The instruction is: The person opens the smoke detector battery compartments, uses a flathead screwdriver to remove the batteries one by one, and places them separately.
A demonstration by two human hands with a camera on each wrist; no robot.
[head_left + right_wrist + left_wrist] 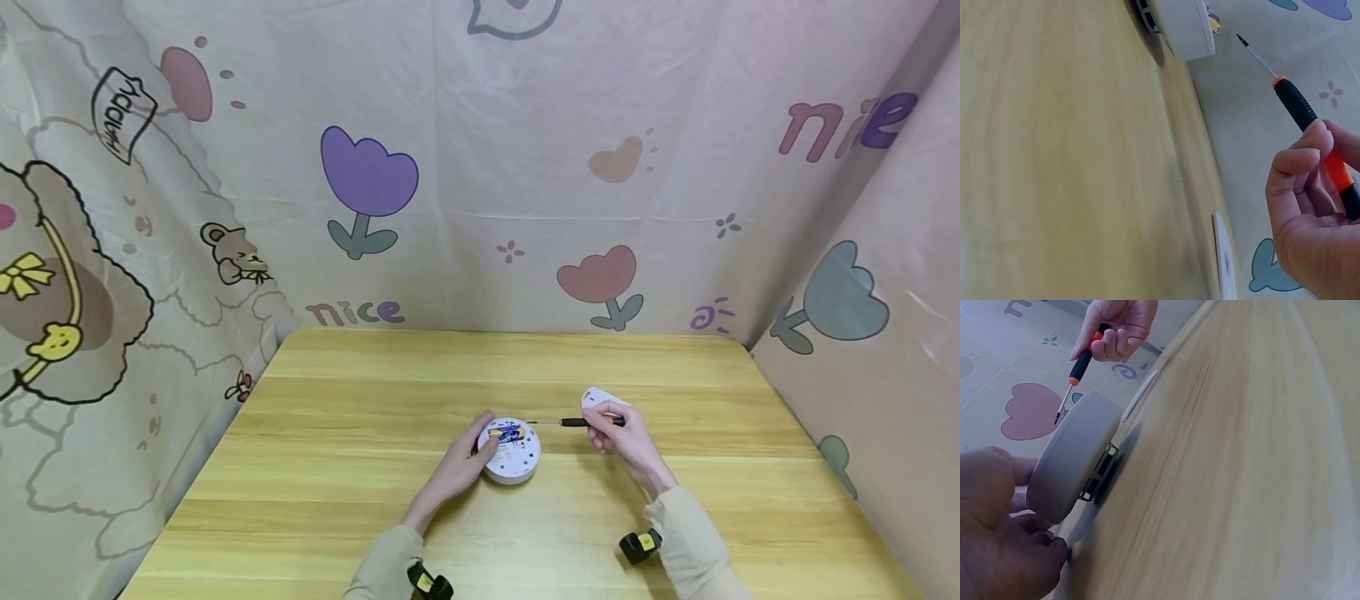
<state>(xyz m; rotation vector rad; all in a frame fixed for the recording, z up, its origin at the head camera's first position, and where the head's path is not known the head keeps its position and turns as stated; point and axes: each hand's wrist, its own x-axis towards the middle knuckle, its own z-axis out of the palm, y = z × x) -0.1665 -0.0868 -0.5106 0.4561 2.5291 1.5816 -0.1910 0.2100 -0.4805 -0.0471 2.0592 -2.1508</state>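
My left hand [456, 463] grips a round white device [517, 463] by its left side, with the thumb over its top face. Blue and yellow batteries [506, 433] show in that upturned face. In the left wrist view, a dark open bracket [1099, 472] juts from its underside toward the table. My right hand [627, 437] holds a screwdriver [1297, 105] with a black and orange handle, pinched between thumb and fingers. Its thin shaft points left, the tip close to the device's upper right edge. Beside the right hand lies a flat white plate [594, 396] with rounded corners.
The wooden table [360, 400] reaches back to a printed curtain [480, 167], which also hangs along both sides. Black wrist cameras with yellow labels sit at both beige sleeves [690, 533], low over the tabletop.
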